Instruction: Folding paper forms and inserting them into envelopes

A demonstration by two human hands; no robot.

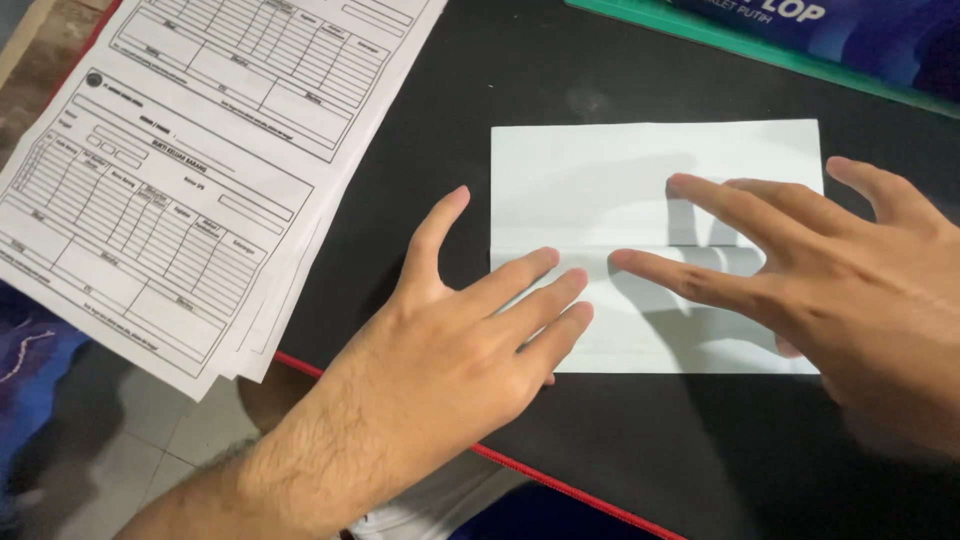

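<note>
desk (640, 60): black top with a red edge, carrying everything; it lies under the folded paper on all sides.
stack of forms (190, 170): printed white sheets with tables, fanned a little, well to the left of the folded paper and hanging over the desk's edge.
box (800, 30): green and blue, flat, just beyond the folded paper's far right corner.
folded paper (600, 180): blank white sheet, lying flat in the middle of the desk, a crease running across its middle.
right hand (850, 280): open and flat, fingers (720, 205) spread, pressing on the folded paper's right half along the crease.
left hand (470, 340): open, grasping nothing, fingertips resting on the folded paper's near left part, thumb off it on the desk.
</note>
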